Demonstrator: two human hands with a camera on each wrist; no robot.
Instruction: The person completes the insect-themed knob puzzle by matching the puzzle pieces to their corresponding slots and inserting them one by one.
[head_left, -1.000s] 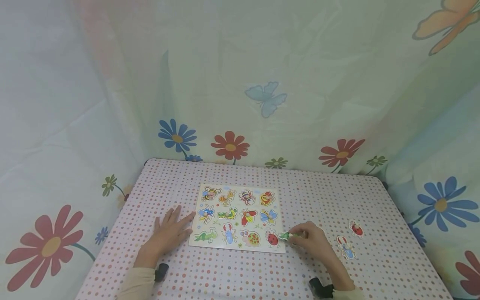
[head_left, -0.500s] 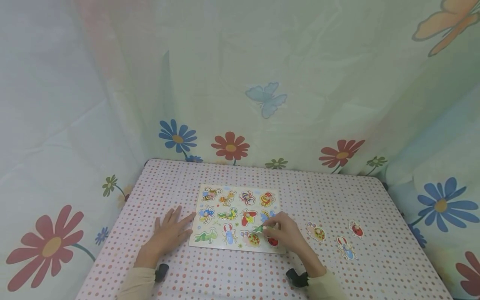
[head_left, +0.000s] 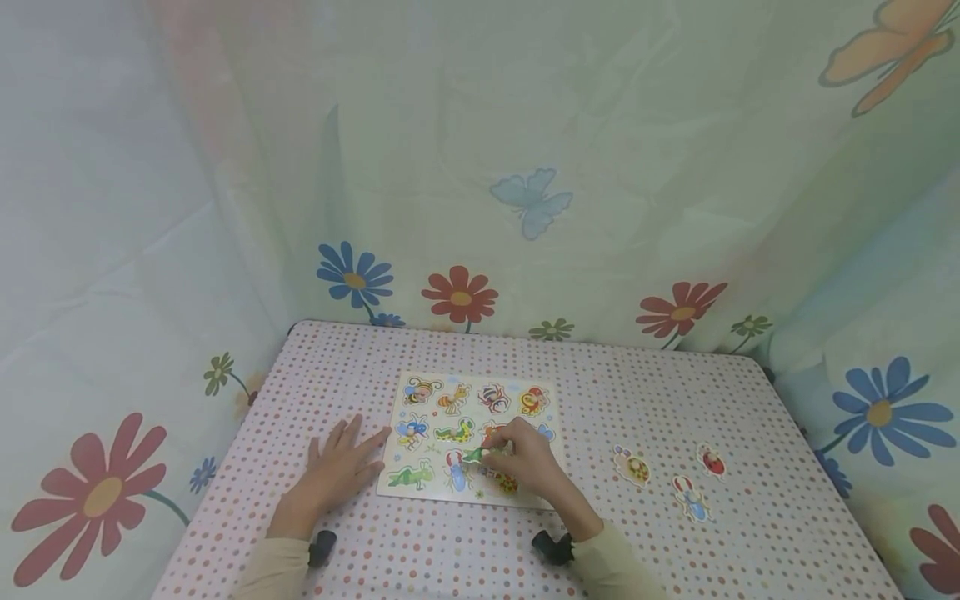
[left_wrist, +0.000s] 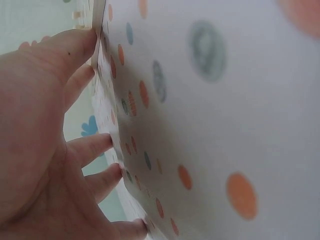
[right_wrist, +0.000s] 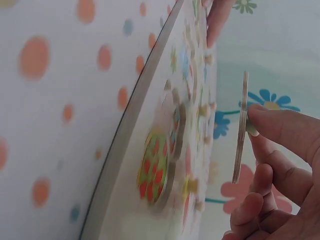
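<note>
A wooden knob puzzle board with insect pictures lies on the dotted tabletop. My right hand pinches a green insect puzzle piece between thumb and fingertips, above the board's lower middle. The right wrist view shows that piece edge-on, raised off the board, the knob between the fingers. My left hand rests with fingers spread at the board's left side. In the left wrist view its fingertips touch the cloth, and the thumb is right at the board's edge.
To the right of the board lie three loose puzzle pieces: a snail, a blue stag beetle and a ladybug. A flowered curtain stands behind and beside the table.
My right hand has carried the green puzzle piece leftward from the board's right edge to over its lower middle, uncovering the loose snail piece. The left hand has stayed put.
</note>
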